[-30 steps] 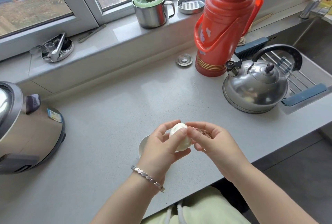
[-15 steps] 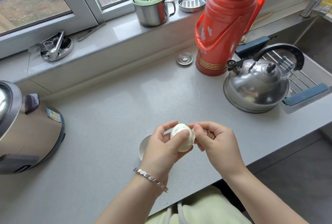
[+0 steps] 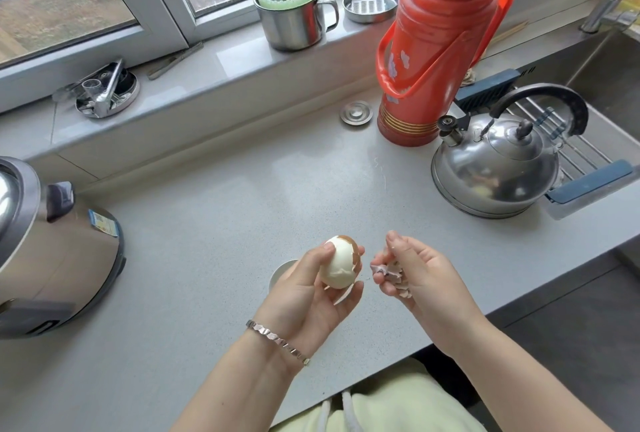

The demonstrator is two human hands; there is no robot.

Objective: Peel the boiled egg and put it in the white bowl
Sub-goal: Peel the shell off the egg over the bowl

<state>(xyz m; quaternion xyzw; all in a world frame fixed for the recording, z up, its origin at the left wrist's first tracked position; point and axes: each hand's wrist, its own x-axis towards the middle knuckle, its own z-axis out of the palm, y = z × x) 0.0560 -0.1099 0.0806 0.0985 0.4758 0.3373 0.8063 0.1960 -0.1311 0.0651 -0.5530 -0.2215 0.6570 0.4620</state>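
your egg sits upright in your left hand, above the counter near its front edge. most of it is bare and white; brown shell clings to the top and down the right side, with a cracked flap low on the front. your left thumb presses the egg's upper left, your fingers curl under and behind it, so that hand is closed around the egg. a loose sliver of shell lies on those fingers just below it

your right hand is just beside the egg, apart from it, fingers loosely curled around a clump of shell bits; the forefinger is raised

the white bowl stands on the counter directly behind your left hand, which hides most of it; only its left rim shows. you cannot tell what is inside

a bracelet circles your left wrist. farther back on the right stand a steel kettle and a red flask, with a small metal lid just left of the flask. a rice cooker fills the left edge. on the sill sit 1 steel mug with a green cover and a round tin
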